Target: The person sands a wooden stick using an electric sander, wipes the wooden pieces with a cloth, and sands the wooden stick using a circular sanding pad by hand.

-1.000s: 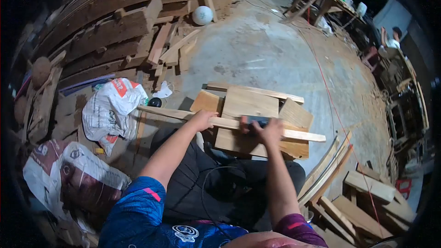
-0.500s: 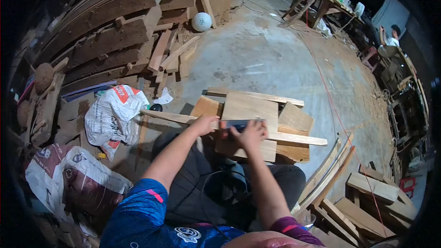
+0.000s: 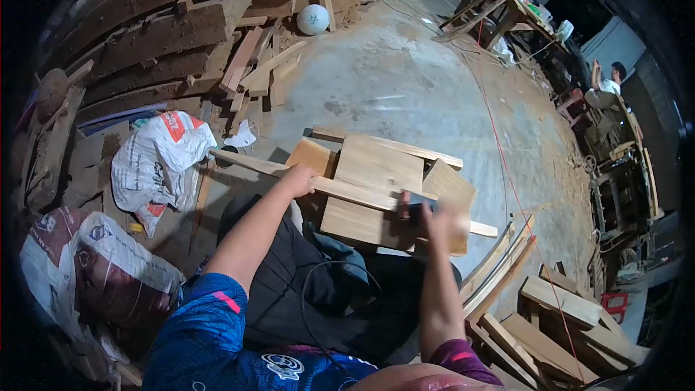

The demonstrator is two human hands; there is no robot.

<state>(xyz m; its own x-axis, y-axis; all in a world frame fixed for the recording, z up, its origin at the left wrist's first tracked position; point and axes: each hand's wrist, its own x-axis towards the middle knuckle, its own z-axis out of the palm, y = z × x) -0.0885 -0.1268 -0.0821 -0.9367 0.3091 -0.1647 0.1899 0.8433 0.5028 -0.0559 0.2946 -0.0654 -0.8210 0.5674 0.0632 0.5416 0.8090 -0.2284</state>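
Observation:
A long, narrow wooden strip (image 3: 355, 192) lies slantwise across a wide flat board (image 3: 380, 164). My left hand (image 3: 299, 180) is closed around the strip left of its middle, pressing it down. Toward the strip's right end, my right hand (image 3: 447, 219) grips a boxy, dark hand power tool (image 3: 417, 209) with a reddish end. The tool rests on the strip, its exact kind unclear. Motion smears the right hand's fingers. Other wood pieces (image 3: 311, 156) lie under and beside the wide board. A black cord (image 3: 307, 286) loops over my lap.
White sacks (image 3: 163, 156) and a brown-and-white sack (image 3: 123, 261) stand at left. Stacked heavy timbers (image 3: 166, 58) rise behind them, near a white ball (image 3: 313, 19). Offcuts (image 3: 561, 300) lie at lower right. A red line (image 3: 499, 134) crosses the floor. A person (image 3: 608, 83) sits at far right.
My right hand has slid the power tool rightward along the strip, away from my left hand. My left hand still holds the strip. The whole view has shifted slightly.

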